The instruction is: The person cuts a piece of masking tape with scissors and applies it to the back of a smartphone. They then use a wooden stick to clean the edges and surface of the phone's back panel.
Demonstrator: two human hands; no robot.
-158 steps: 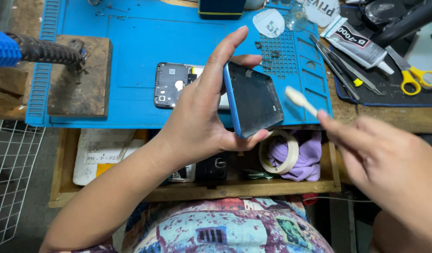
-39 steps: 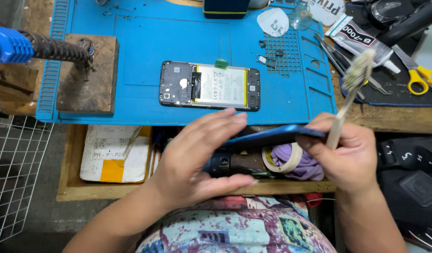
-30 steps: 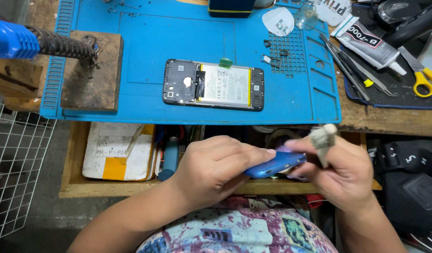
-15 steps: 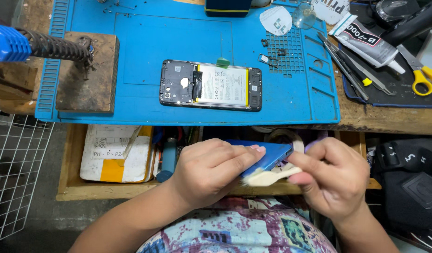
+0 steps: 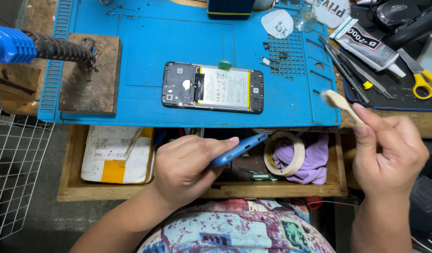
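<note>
My left hand (image 5: 185, 171) grips a blue phone back cover (image 5: 238, 150), held almost edge-on over the open drawer. My right hand (image 5: 389, 152) is off to the right, pinching a small pale brush-like stick (image 5: 340, 102) that points up and left, apart from the cover. An opened phone (image 5: 212, 87) with its battery and circuit board showing lies flat on the blue work mat (image 5: 141, 51).
A soldering iron (image 5: 33, 47) rests on a wooden block (image 5: 92, 75) at left. Glue tube (image 5: 368, 44), tweezers (image 5: 342, 65) and yellow-handled scissors (image 5: 424, 79) lie at right. The drawer (image 5: 202, 189) holds a tape roll (image 5: 284, 152), purple cloth and papers. A wire basket (image 5: 12, 178) stands lower left.
My right hand pulled the stick away from the blue cover and lifted it up to the right. My left hand keeps the cover low over the drawer.
</note>
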